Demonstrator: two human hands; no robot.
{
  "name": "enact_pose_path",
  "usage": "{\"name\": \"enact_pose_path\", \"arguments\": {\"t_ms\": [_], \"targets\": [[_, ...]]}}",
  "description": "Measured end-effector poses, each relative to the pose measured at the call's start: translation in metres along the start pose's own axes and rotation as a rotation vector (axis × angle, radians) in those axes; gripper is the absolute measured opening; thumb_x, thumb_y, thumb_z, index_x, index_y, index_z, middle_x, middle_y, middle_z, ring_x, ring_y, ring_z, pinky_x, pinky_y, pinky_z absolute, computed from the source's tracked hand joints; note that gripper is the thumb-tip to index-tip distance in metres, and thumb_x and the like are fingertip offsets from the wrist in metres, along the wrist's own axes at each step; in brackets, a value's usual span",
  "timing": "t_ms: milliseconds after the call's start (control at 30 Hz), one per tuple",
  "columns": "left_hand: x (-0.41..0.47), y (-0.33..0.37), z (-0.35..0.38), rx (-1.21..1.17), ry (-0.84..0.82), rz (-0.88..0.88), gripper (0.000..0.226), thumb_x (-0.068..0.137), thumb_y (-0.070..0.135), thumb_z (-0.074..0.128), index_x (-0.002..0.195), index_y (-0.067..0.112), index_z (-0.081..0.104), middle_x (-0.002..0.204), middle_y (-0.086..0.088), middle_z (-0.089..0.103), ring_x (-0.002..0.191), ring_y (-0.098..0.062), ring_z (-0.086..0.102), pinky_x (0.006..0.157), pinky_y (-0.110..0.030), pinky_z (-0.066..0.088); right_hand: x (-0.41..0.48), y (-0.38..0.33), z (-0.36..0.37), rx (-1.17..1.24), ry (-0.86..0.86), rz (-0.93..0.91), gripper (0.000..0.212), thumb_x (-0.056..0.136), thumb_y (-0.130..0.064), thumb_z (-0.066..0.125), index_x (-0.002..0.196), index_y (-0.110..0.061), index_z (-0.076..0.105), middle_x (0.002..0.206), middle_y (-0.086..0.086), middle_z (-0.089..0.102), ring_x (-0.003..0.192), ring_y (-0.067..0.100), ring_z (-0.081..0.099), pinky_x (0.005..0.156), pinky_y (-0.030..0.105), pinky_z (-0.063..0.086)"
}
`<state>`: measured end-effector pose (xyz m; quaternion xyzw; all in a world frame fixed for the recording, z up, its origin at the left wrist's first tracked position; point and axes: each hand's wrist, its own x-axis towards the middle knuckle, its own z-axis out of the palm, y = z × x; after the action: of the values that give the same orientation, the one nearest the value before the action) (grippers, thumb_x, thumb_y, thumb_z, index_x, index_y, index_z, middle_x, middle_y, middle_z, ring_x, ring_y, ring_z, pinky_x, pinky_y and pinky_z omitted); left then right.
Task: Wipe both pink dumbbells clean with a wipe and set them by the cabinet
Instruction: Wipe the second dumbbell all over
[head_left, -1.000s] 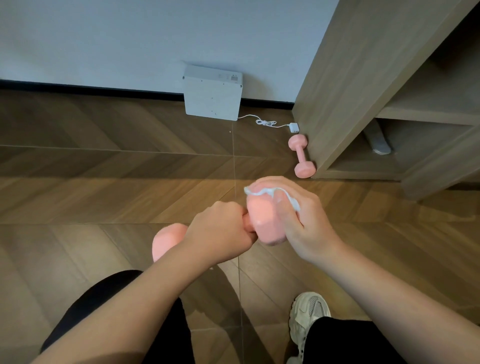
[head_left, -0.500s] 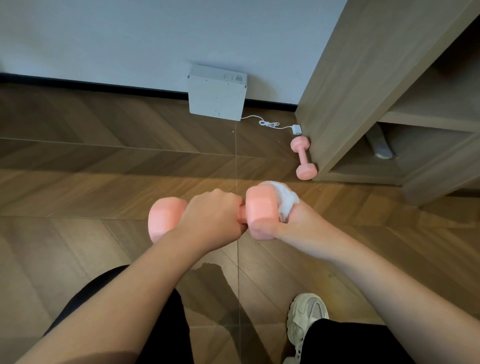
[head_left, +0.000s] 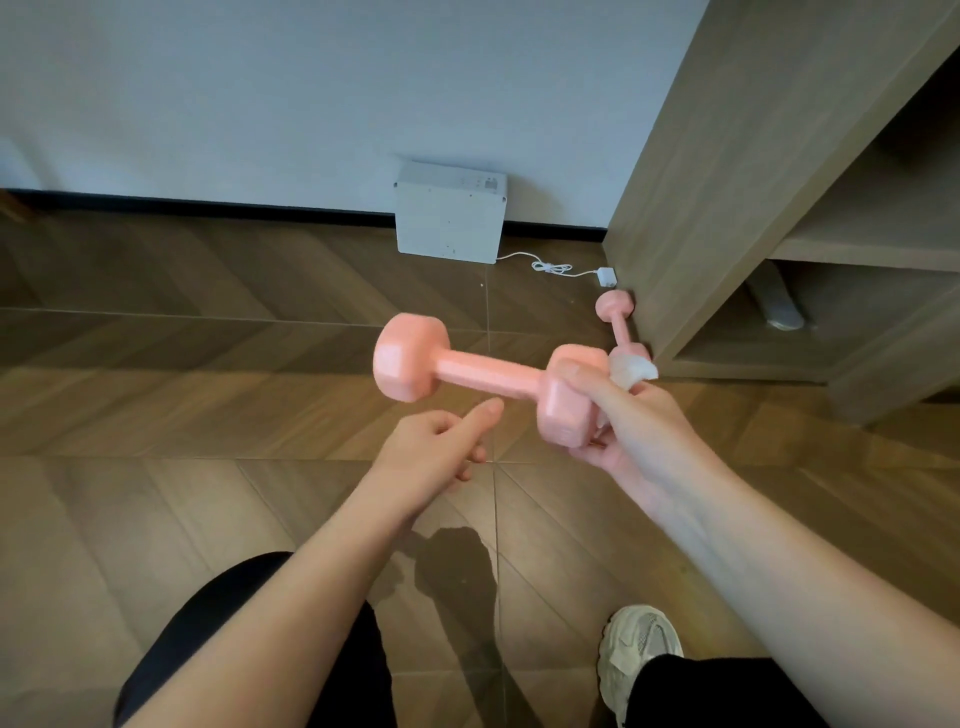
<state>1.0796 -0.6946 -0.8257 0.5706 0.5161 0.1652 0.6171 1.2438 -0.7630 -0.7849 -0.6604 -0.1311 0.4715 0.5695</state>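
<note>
Head view, from my remote seat: I read the wooden floor (head_left: 208, 395) from its left side across. My left hand (head_left: 436, 447) hangs free over the middle of the floor, just below the bar of the held dumbbell (head_left: 488, 374). Its thumb sticks out toward the bar, its fingers are loosely curled, and it has hold of nothing. The held dumbbell is pink and lies roughly level in the air, with its left head bare and a little blurred.

At the floor's far edge, against the wall (head_left: 311, 93), a white box (head_left: 449, 213) stands upright. A white cable (head_left: 550, 267) runs from it along the floor to a small white plug (head_left: 607, 276).

My right hand (head_left: 639, 431) grips the right head of the held dumbbell, thumb over its top and fingers wrapped beneath. The wipe (head_left: 631, 370) is bunched between those fingers and the outer face of that head, with a white fold showing above the hand.

Behind the wipe, the second dumbbell (head_left: 618, 322) lies on the floor along the foot of the cabinet (head_left: 727, 208), its far head right against the side panel. Its near head is hidden. A grey object I cannot make out lies on the cabinet's lowest shelf. A pale shoe (head_left: 641, 649) stands at the floor's near edge, under my right forearm.
</note>
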Motion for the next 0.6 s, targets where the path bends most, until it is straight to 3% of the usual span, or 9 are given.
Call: {"name": "enact_pose_path", "arguments": {"t_ms": [33,100,200,233,300,367,467,600], "targets": [[0.003,0.007,0.001,-0.297,-0.155,-0.131,0.046,0.085,0.059,0.059,0.102,0.017,0.066,0.099,0.0,0.073,0.087,-0.009,0.069,0.082,-0.032,0.054,-0.003,-0.003,0.002,0.021,-0.012,-0.023,0.012,0.081,-0.02,0.074,0.082,-0.019,0.062,0.091,0.0,0.07,0.09,0.014,0.067,0.076,0.041,0.059],[0.013,0.021,0.009,-0.795,-0.225,-0.134,0.047,0.09,0.05,0.058,0.113,0.009,0.059,0.112,-0.008,0.07,0.105,-0.02,0.067,0.098,-0.041,0.05,-0.013,-0.005,0.008,0.003,-0.064,-0.074,0.013,0.079,-0.017,0.075,0.08,-0.018,0.063,0.093,-0.001,0.071,0.091,0.014,0.069,0.08,0.04,0.058],[0.021,0.042,0.02,-1.241,0.045,-0.156,0.022,0.095,0.024,0.06,0.082,0.008,0.054,0.069,-0.007,0.064,0.075,-0.022,0.063,0.095,-0.044,0.051,-0.032,-0.002,0.02,-0.233,-0.176,-0.331,0.033,0.072,-0.011,0.079,0.097,-0.026,0.063,0.104,-0.009,0.07,0.099,0.005,0.066,0.082,0.028,0.056],[0.023,0.044,0.019,-1.298,0.102,-0.205,0.026,0.094,0.022,0.06,0.073,0.011,0.05,0.058,-0.002,0.056,0.064,-0.02,0.057,0.089,-0.042,0.052,-0.037,0.0,0.022,-0.379,-0.212,-0.438,0.045,0.071,-0.015,0.081,0.108,-0.03,0.06,0.109,-0.015,0.067,0.104,0.001,0.062,0.083,0.023,0.054],[0.024,0.044,0.011,-1.311,0.127,-0.272,0.033,0.091,0.021,0.059,0.062,0.014,0.046,0.05,0.002,0.047,0.053,-0.016,0.049,0.077,-0.035,0.051,-0.043,0.003,0.019,-0.647,-0.24,-0.567,0.067,0.072,-0.036,0.081,0.13,-0.036,0.048,0.128,-0.024,0.053,0.121,-0.004,0.048,0.097,0.027,0.047],[0.024,0.039,0.001,-1.325,0.113,-0.268,0.038,0.092,0.016,0.057,0.057,0.014,0.044,0.046,0.003,0.044,0.043,-0.014,0.046,0.064,-0.027,0.049,-0.044,0.005,0.012,-0.745,-0.267,-0.631,0.07,0.079,-0.046,0.071,0.141,-0.037,0.04,0.142,-0.026,0.042,0.135,-0.006,0.033,0.111,0.036,0.036],[0.019,0.034,-0.01,-1.345,0.111,-0.193,0.037,0.094,0.01,0.053,0.06,0.015,0.039,0.046,0.004,0.037,0.036,-0.011,0.039,0.05,-0.023,0.04,-0.047,0.012,0.006,-0.852,-0.393,-0.795,0.051,0.092,-0.026,0.055,0.142,-0.028,0.044,0.149,-0.018,0.039,0.14,-0.003,0.027,0.117,0.046,0.027],[0.019,0.029,-0.017,-1.298,0.178,-0.109,0.033,0.09,0.016,0.054,0.065,0.019,0.034,0.049,0.006,0.027,0.04,-0.011,0.026,0.044,-0.022,0.033,-0.038,0.017,0.015,-0.932,-0.451,-0.754,0.047,0.101,-0.019,0.042,0.148,-0.023,0.034,0.152,-0.018,0.033,0.14,-0.004,0.026,0.116,0.034,0.028]]}}
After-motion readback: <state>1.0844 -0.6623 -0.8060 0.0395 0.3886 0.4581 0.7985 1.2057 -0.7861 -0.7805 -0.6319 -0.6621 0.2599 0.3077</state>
